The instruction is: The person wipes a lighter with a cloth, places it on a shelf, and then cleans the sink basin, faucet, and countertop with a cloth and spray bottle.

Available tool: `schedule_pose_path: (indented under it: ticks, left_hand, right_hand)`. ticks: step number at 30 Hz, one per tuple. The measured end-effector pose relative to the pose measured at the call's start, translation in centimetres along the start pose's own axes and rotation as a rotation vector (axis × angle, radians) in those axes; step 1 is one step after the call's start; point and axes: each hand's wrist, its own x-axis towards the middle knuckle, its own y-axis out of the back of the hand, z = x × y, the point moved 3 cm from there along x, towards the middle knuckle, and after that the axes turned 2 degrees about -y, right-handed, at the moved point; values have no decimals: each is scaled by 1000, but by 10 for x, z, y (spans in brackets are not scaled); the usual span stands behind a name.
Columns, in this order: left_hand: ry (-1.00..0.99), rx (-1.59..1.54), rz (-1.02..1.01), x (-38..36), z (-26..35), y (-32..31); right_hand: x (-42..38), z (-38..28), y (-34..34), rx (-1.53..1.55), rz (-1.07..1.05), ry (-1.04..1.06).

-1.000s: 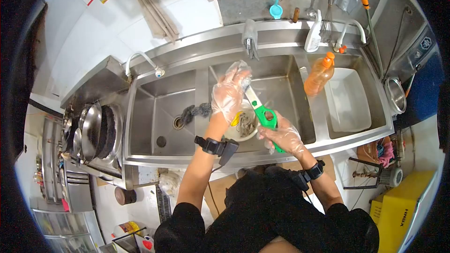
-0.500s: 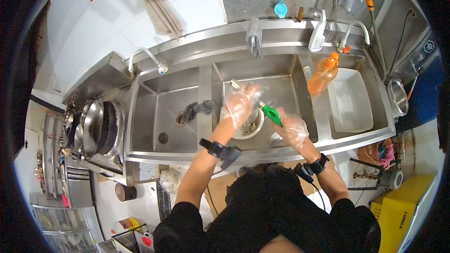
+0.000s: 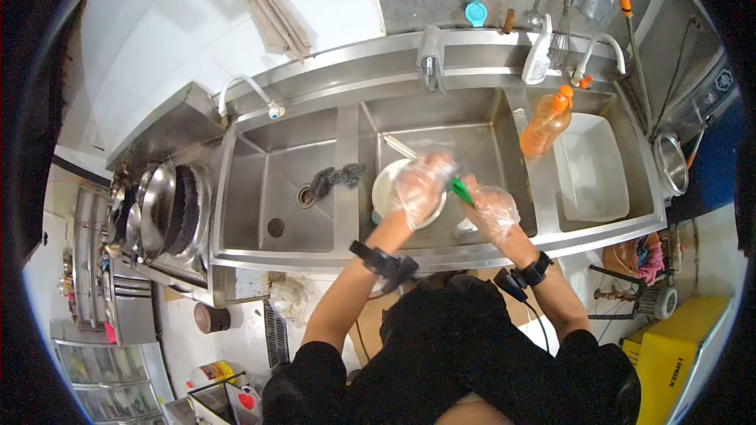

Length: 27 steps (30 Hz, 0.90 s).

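Both hands wear clear plastic gloves over the middle basin of a steel sink. My right hand (image 3: 492, 208) is closed round a green-handled tool (image 3: 461, 190), whose working end is hidden by my other hand. My left hand (image 3: 425, 185), blurred by motion, is closed on a long pale stick-like thing (image 3: 399, 146) that juts out to the upper left. Beneath my left hand stands a white bowl (image 3: 383, 191), and the hand covers most of its inside. A small whitish thing (image 3: 466, 227) lies on the basin floor below my right hand.
Dark steel-wool scrubbers (image 3: 337, 179) lie in the left basin and over its divider. An orange bottle (image 3: 545, 124) stands on the right divider, beside a white tub (image 3: 594, 169). A wrapped faucet (image 3: 430, 59) hangs over the middle basin; a white spray bottle (image 3: 538, 55) is behind.
My left hand has moved right and slightly down, nearer my right hand, and now covers the tool's metal end and the bowl's contents. The whole view has shifted slightly.
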Motion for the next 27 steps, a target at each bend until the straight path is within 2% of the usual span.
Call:
schedule_pose_path:
  ticks: [2, 4, 8, 11, 14, 15, 17, 19, 22, 25, 26, 27]
  left_hand:
    - [3, -72, -3, -1, 11, 1]
    - [47, -71, -27, 2, -7, -4]
    - [250, 21, -6, 14, -47, 17]
    - [201, -8, 82, 8, -48, 11]
    - [98, -66, 5, -5, -4, -3]
    - [29, -80, 63, -4, 9, -5]
    - [50, -81, 30, -2, -4, -10]
    - [114, -46, -46, 3, -15, 1]
    - [222, 47, 41, 13, -58, 11]
    - [116, 61, 62, 7, -44, 8]
    - [156, 26, -8, 2, -35, -2]
    - [54, 9, 44, -3, -19, -7]
  right_hand:
    - [1, -3, 0, 7, 49, 15]
    - [2, -3, -1, 34, 16, 9]
    - [-1, -6, 12, 23, 13, 12]
    - [-2, 0, 9, -25, -57, 2]
    - [2, -4, 6, -69, 4, 3]
    - [3, -5, 5, -40, 57, 27]
    - [3, -6, 8, -17, 108, 50]
    - [-1, -8, 14, -36, 15, -6]
    - [-7, -3, 16, -103, -69, -38]
    - [-7, 5, 6, -68, 6, -31]
    - [-4, 7, 3, -68, 9, -36]
    - [-2, 6, -2, -9, -13, -43]
